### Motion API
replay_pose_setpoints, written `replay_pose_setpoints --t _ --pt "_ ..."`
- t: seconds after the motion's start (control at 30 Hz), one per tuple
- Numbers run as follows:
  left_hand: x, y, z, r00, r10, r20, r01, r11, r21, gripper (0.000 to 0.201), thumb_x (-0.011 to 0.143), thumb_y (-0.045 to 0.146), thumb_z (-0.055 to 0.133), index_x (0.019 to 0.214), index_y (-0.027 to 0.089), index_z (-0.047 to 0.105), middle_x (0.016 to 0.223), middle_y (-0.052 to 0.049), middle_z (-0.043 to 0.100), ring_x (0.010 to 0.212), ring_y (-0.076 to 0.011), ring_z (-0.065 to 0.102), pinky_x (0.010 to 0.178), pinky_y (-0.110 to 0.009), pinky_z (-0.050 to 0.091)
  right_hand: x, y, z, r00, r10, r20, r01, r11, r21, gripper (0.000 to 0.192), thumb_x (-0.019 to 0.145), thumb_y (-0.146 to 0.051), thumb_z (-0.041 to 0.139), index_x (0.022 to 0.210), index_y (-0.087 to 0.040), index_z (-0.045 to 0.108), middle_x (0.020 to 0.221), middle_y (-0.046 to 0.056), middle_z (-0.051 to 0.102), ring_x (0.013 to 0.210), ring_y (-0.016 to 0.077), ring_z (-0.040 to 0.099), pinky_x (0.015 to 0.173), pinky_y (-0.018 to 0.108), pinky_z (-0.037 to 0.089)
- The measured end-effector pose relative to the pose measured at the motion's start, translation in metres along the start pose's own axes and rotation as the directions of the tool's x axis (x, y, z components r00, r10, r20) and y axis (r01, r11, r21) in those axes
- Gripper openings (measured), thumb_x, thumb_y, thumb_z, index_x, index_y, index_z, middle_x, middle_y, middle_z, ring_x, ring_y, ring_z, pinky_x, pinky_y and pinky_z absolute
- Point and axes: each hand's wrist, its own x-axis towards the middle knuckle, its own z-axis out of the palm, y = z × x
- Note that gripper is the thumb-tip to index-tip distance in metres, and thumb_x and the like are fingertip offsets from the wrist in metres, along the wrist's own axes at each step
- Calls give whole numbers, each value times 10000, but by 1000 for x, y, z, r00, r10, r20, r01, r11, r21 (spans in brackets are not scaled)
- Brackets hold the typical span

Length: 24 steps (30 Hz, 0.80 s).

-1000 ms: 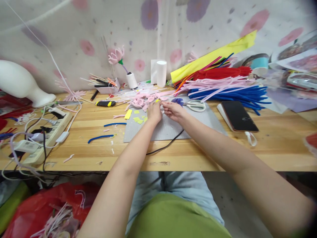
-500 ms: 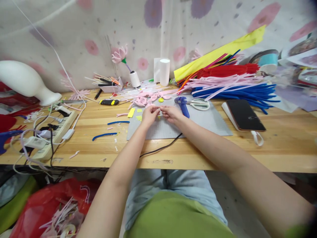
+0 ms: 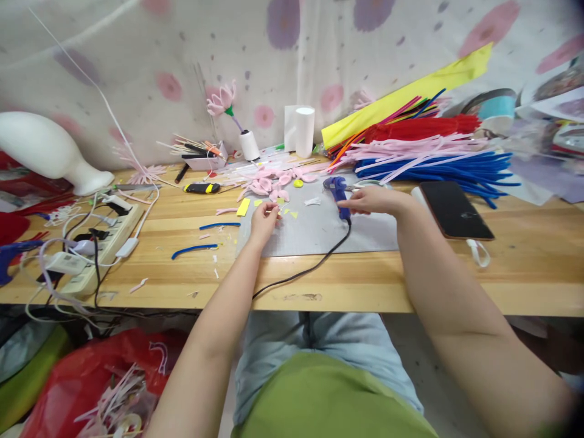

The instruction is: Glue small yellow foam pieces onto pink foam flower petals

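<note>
My left hand (image 3: pixel 265 220) is closed in a pinch above the grey mat (image 3: pixel 292 240). What sits between its fingertips is too small to make out. My right hand (image 3: pixel 376 202) is at the handle of a blue glue gun (image 3: pixel 338 193), its fingers stretched over the handle without being wrapped round it. The gun lies on the mat with its black cord (image 3: pixel 314 264) running to the table's front edge. Small yellow scraps (image 3: pixel 293 214) and a white piece (image 3: pixel 312 201) lie between the hands. Behind them are pink fuzzy petals (image 3: pixel 271 181) and a yellow disc (image 3: pixel 298 183).
Blue pipe cleaners (image 3: pixel 438 167) are heaped at the back right, with scissors (image 3: pixel 371 182) partly hidden by my right hand. A phone (image 3: pixel 454 210) lies right of the mat. On the left are a utility knife (image 3: pixel 201 188) and a power strip (image 3: pixel 107 243) with tangled cables.
My hands were together over the mat and have parted. The right hand has moved right to the glue gun, the left slightly left. The white piece on the mat now shows.
</note>
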Motion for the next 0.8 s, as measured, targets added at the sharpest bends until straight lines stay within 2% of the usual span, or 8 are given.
replay_pose_setpoints --t 0.07,0.2,0.3,0.4,0.47,0.53,0.63,0.8 --pt "0 -4 2 999 41 -12 -41 999 8 73 746 206 575 807 165 575 757 3 596 559 -72 560 443 -166 420 9 9 5 970 110 -215 -138 983 -121 587 757 -693 445 689 -137 622 712 122 616 635 188 531 597 320 359" --pt "-1 -9 5 996 90 -25 -89 995 46 97 730 205 599 813 162 626 718 -9 618 559 -86 556 460 -186 449 35 10 38 907 51 -418 -47 999 20 548 669 -676 556 810 -152 626 820 124 645 763 238 587 652 320 410" --pt "-4 -10 6 998 42 -44 -42 999 8 103 720 183 609 810 149 642 729 -23 643 618 -115 611 526 -227 504 49 7 57 832 148 -535 -34 975 218 413 671 -533 615 817 -147 638 844 130 651 839 264 595 701 337 429" --pt "-5 -9 6 998 -3 -70 0 999 -45 114 706 159 616 812 135 649 758 -36 661 665 -134 644 586 -266 535 52 4 63 781 247 -573 131 833 538 382 671 -455 606 898 -148 629 824 91 650 784 215 598 682 320 449" --pt "-5 -8 6 997 -7 -81 2 998 -57 122 693 152 625 810 130 651 752 -39 664 669 -139 650 602 -277 541 46 1 63 785 195 -588 324 681 657 418 664 -453 605 959 -157 608 835 58 642 707 160 582 651 294 457" --pt "-5 -8 6 996 0 -90 -5 999 -52 122 686 151 629 805 130 651 739 -38 664 671 -138 651 606 -275 542 37 -3 63 820 36 -571 439 600 669 422 641 -452 636 946 -161 608 817 36 629 634 121 548 617 274 450" --pt "-5 -7 6 994 14 -108 -19 999 -42 112 688 158 624 796 136 644 724 -33 658 679 -136 652 598 -259 539 26 -9 65 877 -159 -454 431 679 594 374 608 -452 680 822 -149 634 680 12 591 568 110 497 573 267 422" --pt "-5 -8 6 994 17 -110 -18 1000 -8 68 714 183 592 764 146 619 712 -21 636 659 -135 650 562 -240 523 26 -18 73 896 -193 -400 377 806 456 348 601 -449 684 782 -151 681 650 12 604 655 161 547 637 287 431"
